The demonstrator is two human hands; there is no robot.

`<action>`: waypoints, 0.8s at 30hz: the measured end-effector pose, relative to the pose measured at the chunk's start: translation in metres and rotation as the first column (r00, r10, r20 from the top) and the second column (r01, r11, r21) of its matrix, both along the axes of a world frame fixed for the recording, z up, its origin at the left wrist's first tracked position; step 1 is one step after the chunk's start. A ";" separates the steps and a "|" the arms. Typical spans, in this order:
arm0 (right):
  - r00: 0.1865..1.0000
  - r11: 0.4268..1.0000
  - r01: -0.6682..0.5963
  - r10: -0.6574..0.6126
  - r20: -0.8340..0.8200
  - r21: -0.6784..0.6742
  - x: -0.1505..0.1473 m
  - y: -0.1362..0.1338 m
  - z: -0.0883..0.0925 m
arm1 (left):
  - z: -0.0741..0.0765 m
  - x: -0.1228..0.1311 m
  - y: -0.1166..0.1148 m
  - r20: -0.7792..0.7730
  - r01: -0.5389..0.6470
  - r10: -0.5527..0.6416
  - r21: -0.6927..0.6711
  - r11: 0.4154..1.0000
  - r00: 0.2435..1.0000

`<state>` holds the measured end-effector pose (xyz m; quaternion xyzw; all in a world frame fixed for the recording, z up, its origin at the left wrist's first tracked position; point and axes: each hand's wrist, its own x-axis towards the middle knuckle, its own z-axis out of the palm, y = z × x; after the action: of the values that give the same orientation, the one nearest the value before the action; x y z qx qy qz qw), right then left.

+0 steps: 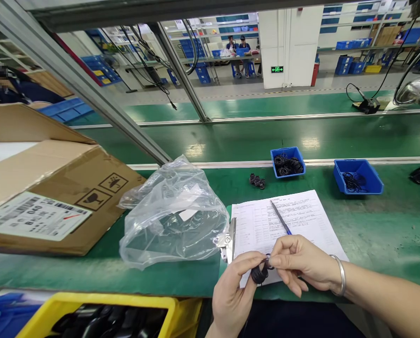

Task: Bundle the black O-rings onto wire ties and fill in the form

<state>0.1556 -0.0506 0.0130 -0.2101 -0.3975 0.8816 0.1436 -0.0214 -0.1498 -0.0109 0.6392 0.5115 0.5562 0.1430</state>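
My left hand is closed round a small bundle of thin black rings, low at the front edge of the bench. With thumb and forefinger pinched, my right hand meets the bundle's upper right side and grips a dark loop there; the exact hold is partly hidden by the fingers. Beneath both hands lies a printed sheet on a clipboard with a metal clip. A pen rests across the sheet, just beyond my right hand.
Two blue bins hold black rings; a black clump lies near the left one. A clear plastic bag and a cardboard box stand left. Below is a yellow crate of black parts. A metal frame post slants above.
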 end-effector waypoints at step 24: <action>0.988 0.904 0.015 -0.079 0.133 0.426 0.001 -0.012 0.004 | 0.012 0.002 0.002 -0.159 -0.054 0.056 0.012 0.998 0.986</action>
<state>0.1570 -0.0631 0.0167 -0.2479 -0.5838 0.7525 0.1775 -0.0190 -0.1477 0.0014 0.6679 0.5365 0.5090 0.0836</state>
